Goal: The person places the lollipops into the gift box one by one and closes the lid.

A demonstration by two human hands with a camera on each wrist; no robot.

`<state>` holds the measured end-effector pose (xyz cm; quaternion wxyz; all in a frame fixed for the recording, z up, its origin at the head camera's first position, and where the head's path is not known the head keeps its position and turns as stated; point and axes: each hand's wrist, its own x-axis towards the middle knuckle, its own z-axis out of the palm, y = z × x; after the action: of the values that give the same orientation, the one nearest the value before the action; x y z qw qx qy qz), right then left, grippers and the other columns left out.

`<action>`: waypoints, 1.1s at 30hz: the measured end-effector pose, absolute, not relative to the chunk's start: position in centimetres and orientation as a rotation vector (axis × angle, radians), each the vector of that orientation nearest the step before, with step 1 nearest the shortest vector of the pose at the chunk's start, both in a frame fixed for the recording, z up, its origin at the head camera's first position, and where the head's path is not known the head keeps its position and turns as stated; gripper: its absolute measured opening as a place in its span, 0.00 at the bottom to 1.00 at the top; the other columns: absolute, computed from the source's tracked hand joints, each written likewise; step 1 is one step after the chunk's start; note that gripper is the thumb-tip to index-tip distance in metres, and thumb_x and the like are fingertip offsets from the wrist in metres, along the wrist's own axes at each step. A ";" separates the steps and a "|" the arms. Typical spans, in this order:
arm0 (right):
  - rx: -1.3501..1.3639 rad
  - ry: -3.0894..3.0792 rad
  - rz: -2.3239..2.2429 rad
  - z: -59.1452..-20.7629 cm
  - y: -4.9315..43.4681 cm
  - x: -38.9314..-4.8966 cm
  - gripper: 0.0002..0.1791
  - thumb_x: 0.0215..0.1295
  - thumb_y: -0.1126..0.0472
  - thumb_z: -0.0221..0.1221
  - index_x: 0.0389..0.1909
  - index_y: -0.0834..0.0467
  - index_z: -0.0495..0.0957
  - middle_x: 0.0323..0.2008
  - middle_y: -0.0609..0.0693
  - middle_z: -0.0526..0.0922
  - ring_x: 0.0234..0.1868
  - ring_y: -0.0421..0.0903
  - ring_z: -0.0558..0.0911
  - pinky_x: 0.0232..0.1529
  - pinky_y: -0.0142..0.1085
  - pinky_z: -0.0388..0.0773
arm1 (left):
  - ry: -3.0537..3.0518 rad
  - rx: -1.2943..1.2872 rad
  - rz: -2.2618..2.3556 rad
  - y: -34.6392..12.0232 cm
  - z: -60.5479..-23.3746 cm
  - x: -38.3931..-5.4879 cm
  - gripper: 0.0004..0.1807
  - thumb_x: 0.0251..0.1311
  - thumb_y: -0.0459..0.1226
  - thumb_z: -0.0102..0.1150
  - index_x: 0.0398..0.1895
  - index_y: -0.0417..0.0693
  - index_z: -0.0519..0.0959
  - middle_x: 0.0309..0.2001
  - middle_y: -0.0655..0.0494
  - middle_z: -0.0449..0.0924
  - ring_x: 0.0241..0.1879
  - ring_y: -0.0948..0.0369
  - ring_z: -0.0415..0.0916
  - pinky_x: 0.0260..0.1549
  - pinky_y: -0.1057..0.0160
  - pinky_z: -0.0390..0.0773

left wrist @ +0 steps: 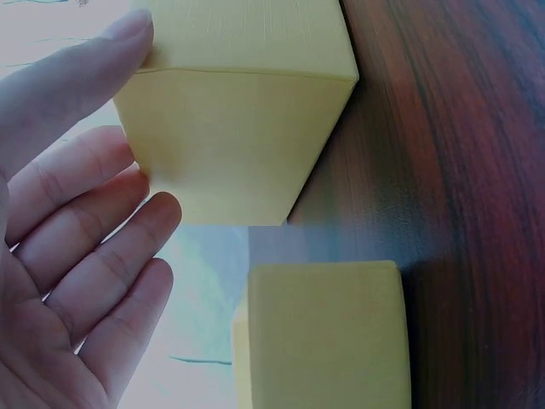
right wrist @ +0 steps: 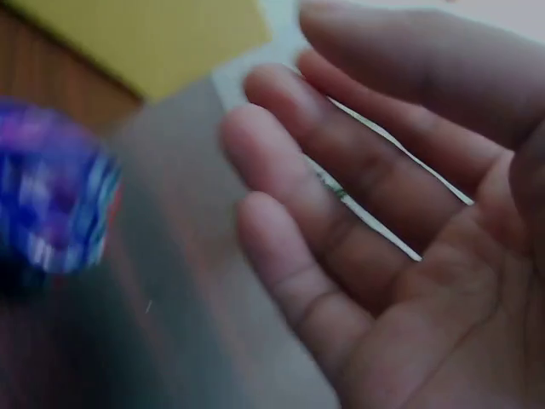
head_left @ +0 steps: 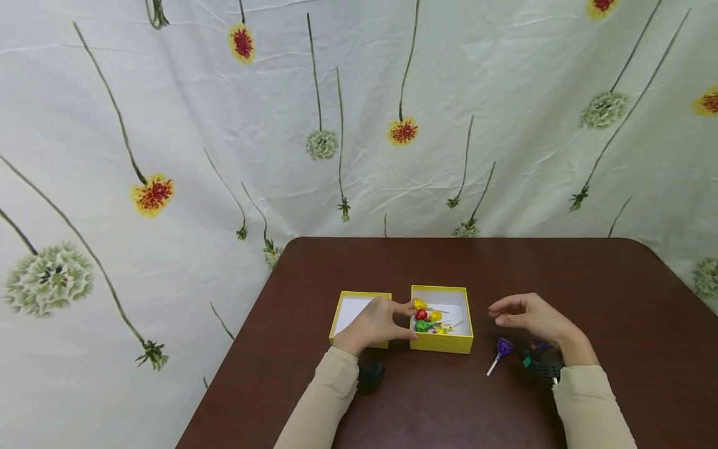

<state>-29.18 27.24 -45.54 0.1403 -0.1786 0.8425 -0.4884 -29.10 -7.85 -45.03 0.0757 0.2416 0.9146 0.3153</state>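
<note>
A yellow box (head_left: 442, 344) with a white inside holds several lollipops: a red one (head_left: 422, 315), a green one (head_left: 422, 326) and yellow ones (head_left: 435, 316). At its left side, my left hand (head_left: 377, 319) touches the box near the front corner with thumb and fingertips, the fingers fairly straight. My right hand (head_left: 530, 317) hovers to the right of the box, fingers loosely bent and nothing in them. Below it on the table lies a purple lollipop (head_left: 504, 346), its stick toward me. Another purple wrapper (head_left: 540, 345) is partly hidden by the right wrist's camera.
A yellow box lid (head_left: 338, 318), white inside, lies left of the box, partly under my left hand. Both stand on a dark brown table (head_left: 437, 399). Behind the table hangs a white cloth (head_left: 370, 181) with printed flowers.
</note>
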 end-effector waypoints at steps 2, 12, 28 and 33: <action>-0.557 2.365 -1.391 -46.2 27.8 -29.3 0.22 0.67 0.60 0.64 0.55 0.72 0.79 0.53 0.68 0.83 0.47 0.41 0.85 0.47 0.33 0.83 | 2.743 0.718 0.944 -7.8 -45.0 -29.1 0.29 0.51 0.50 0.76 0.56 0.49 0.84 0.62 0.58 0.79 0.58 0.57 0.80 0.53 0.66 0.80; -0.608 2.248 -1.284 -47.0 28.4 -29.1 0.20 0.62 0.64 0.66 0.52 0.72 0.81 0.48 0.63 0.85 0.39 0.36 0.81 0.38 0.31 0.79 | 2.739 0.715 0.961 -7.9 -45.0 -28.9 0.28 0.52 0.49 0.76 0.56 0.48 0.84 0.63 0.58 0.78 0.59 0.57 0.79 0.55 0.64 0.79; -0.724 2.215 -1.182 -46.8 28.6 -29.2 0.16 0.59 0.67 0.67 0.47 0.69 0.83 0.39 0.54 0.84 0.38 0.38 0.78 0.39 0.30 0.78 | 2.739 0.682 0.964 -7.8 -44.8 -28.9 0.29 0.51 0.49 0.76 0.56 0.49 0.84 0.63 0.59 0.79 0.59 0.58 0.79 0.56 0.63 0.79; -0.742 2.230 -1.191 -47.2 28.7 -29.3 0.13 0.59 0.68 0.67 0.45 0.69 0.83 0.34 0.50 0.83 0.35 0.37 0.78 0.37 0.30 0.78 | 2.734 0.690 0.971 -7.8 -44.8 -28.8 0.28 0.51 0.49 0.76 0.56 0.48 0.84 0.62 0.58 0.79 0.56 0.58 0.80 0.53 0.65 0.80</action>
<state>-29.26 28.70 -47.16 0.2507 -0.2725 0.8195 -0.4374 -28.80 -7.82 -44.75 0.0797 0.2307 0.9138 0.3247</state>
